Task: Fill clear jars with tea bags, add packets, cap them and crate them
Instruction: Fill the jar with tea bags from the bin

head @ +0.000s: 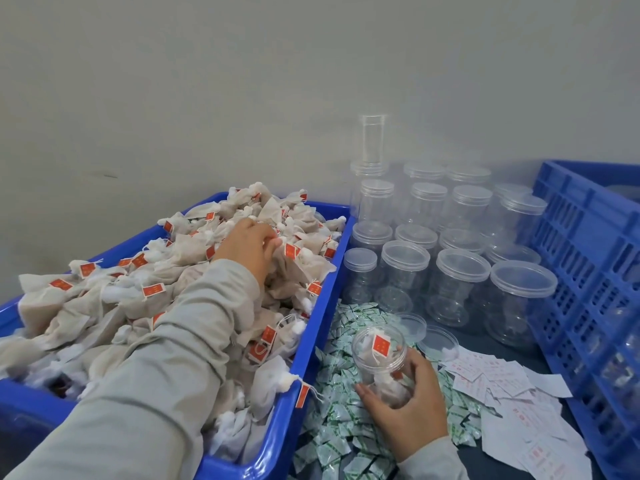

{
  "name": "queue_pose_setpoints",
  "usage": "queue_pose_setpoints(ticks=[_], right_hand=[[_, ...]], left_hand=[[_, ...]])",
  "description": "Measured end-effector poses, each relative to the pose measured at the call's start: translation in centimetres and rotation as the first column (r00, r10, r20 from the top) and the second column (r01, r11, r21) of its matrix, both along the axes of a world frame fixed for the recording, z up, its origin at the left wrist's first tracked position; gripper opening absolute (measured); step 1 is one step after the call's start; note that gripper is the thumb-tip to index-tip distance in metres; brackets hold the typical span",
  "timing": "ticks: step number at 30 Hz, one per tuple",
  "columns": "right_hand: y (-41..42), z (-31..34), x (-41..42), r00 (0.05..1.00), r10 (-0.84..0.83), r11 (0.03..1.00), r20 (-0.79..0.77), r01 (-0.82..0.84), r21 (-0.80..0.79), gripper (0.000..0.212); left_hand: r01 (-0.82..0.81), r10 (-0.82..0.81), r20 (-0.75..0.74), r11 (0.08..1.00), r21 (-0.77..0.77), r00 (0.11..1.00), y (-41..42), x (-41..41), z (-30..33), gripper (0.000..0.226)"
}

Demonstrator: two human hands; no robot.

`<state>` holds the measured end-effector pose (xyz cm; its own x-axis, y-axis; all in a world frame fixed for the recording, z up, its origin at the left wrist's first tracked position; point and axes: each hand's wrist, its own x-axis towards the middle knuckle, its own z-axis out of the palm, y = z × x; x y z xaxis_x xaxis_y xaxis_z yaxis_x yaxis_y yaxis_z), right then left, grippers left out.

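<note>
One blue bin [313, 327] on the left is heaped with cloth tea bags [194, 271], far too many to count, each a soft, crumpled off-white pouch with a small red tag on a string. The left hand [249, 245] reaches far across the heap, sleeve stretched over it, fingers curled and pinching at a tea bag near the top of the pile. The right hand [407, 400] sits near, just right of the bin, fingers and thumb wrapped around one open jar [379, 358], tilted, with a few bags and a red tag inside. It hovers over a loose spread of green-and-white packets [336, 427]. Two clear lids [438, 342] lie just beyond. White slips [502, 382] with red print scatter to the right. Roughly twenty capped jars [460, 282], clear ribbed plastic cylinders, stand at the far right beside one blue slotted crate [588, 258].
</note>
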<state>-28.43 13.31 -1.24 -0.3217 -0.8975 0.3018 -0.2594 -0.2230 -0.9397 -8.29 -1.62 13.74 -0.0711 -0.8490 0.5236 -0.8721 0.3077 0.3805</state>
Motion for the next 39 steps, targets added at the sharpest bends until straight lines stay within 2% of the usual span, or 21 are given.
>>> queue_pose_setpoints(ticks=[2, 4, 5, 7, 8, 10, 12, 15, 18, 22, 25, 30, 33, 39], right_hand=[[0.0, 0.1, 0.1, 1.000, 0.000, 1.000, -0.003, 0.000, 0.001, 0.071], [0.0, 0.1, 0.2, 1.000, 0.003, 1.000, -0.016, -0.003, -0.006, 0.071], [0.0, 0.2, 0.3, 1.000, 0.006, 1.000, -0.019, -0.006, -0.015, 0.071], [0.0, 0.3, 0.4, 0.999, 0.009, 1.000, -0.031, -0.010, -0.026, 0.071], [0.1, 0.3, 0.5, 0.999, 0.009, 1.000, -0.047, -0.010, -0.027, 0.070], [0.2, 0.4, 0.5, 0.996, 0.002, 0.999, -0.084, -0.005, -0.034, 0.069], [0.3, 0.6, 0.5, 0.996, 0.000, 1.000, -0.088, -0.003, -0.029, 0.070], [0.2, 0.7, 0.6, 0.997, -0.006, 0.999, -0.079, 0.003, -0.037, 0.070], [0.1, 0.7, 0.6, 0.997, -0.011, 0.999, -0.080, 0.007, -0.050, 0.069], [0.2, 0.7, 0.7, 0.995, 0.006, 0.998, -0.095, -0.011, -0.054, 0.069], [0.2, 0.8, 0.8, 0.998, -0.004, 0.998, -0.055, 0.001, -0.057, 0.069], [0.2, 0.9, 1.0, 0.998, -0.036, 0.998, -0.043, 0.034, -0.056, 0.069], [0.0, 0.9, 1.0, 0.994, -0.052, 0.995, -0.096, 0.043, -0.094, 0.065], [0.1, 0.9, 1.4, 0.991, -0.051, 0.992, -0.126, 0.036, -0.117, 0.065]], left_hand=[[0.062, -0.067, -0.093, 0.996, -0.065, 0.993, 0.6, -0.3, 0.3, 0.013], [0.213, -0.218, -0.265, 0.976, -0.049, 0.939, 1.6, -0.9, 0.6, 0.014], [0.328, -0.306, -0.393, 0.945, -0.012, 0.867, 2.2, -1.3, 0.7, 0.018], [0.552, -0.410, -0.625, 0.833, 0.041, 0.665, 3.4, -2.3, 1.0, 0.019], [0.638, -0.436, -0.687, 0.769, 0.051, 0.581, 3.9, -2.7, 1.2, 0.018], [0.756, -0.463, -0.738, 0.648, 0.095, 0.490, 4.9, -3.3, 1.4, 0.016], [0.806, -0.511, -0.703, 0.573, 0.151, 0.495, 5.7, -4.0, 1.1, 0.016], [0.802, -0.560, -0.615, 0.558, 0.215, 0.555, 6.3, -4.7, 0.5, 0.017], [0.824, -0.552, -0.638, 0.507, 0.254, 0.536, 6.5, -5.2, 0.0, 0.019], [0.774, -0.617, -0.473, 0.547, 0.318, 0.630, 6.5, -5.3, -0.7, 0.019], [0.783, -0.613, -0.489, 0.527, 0.332, 0.620, 6.6, -5.3, -0.8, 0.012], [0.732, -0.699, -0.304, 0.459, 0.503, 0.647, 6.7, -4.9, -0.9, 0.037], [0.677, -0.742, -0.124, 0.513, 0.528, 0.659, 6.7, -5.1, -1.2, 0.039], [0.604, -0.715, 0.186, 0.678, 0.419, 0.674, 7.7, -6.7, -2.2, 0.028]])
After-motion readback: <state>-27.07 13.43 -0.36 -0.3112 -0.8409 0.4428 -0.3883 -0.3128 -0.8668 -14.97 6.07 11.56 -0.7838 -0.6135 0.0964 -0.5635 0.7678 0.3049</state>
